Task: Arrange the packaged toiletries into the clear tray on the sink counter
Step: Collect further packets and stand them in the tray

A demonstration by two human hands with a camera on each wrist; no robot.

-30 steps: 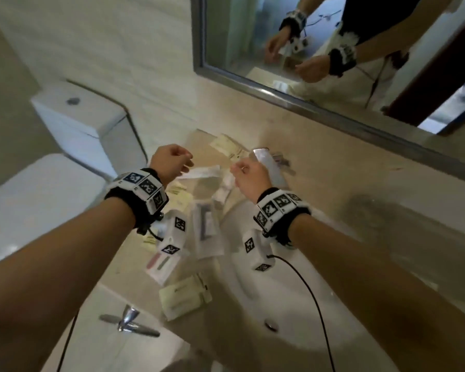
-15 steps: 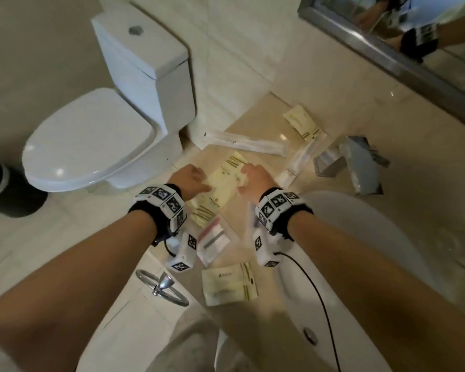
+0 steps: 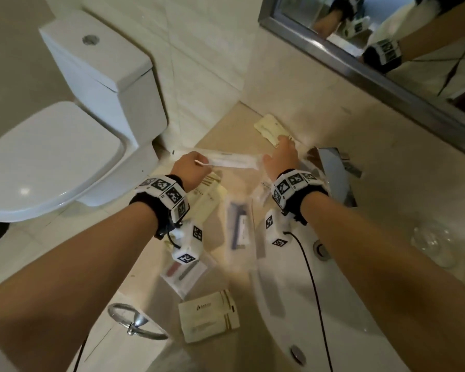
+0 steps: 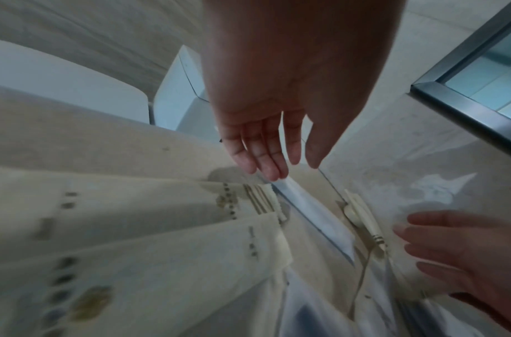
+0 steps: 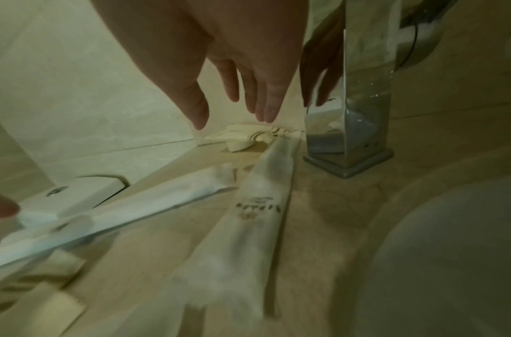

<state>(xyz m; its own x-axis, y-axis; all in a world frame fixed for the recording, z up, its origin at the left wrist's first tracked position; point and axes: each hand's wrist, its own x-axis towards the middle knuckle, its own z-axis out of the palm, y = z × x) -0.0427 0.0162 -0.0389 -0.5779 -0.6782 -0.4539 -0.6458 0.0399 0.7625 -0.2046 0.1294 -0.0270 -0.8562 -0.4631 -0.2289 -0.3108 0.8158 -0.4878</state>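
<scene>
Left hand: fingers straight and loose, tips at the near end of a long white sachet in mid-frame, grasping nothing as far as the wrist view shows. Right hand: fingers spread and extended, empty, stretched toward a cream packet in the upper centre against the wall. Faucet: chrome, just right of the right hand. Counter: beige, carrying a cream narrow sachet beside the faucet base, cream packets under the left wrist, a clear-wrapped item with a dark core at centre, a pink-and-grey kit and a boxed packet at lower centre. Clear tray: not clearly made out; blur hides its edges. Basin: white, lower right. Toilet: upper left. Step judged in hand: gathering stray packets from the back of the counter. Next move calls for closing fingers on one packet each and carrying them toward the centre. Change from half a second ago: both hands have advanced from the cream packets near the centre to the far items, and the view has swung leftward.
</scene>
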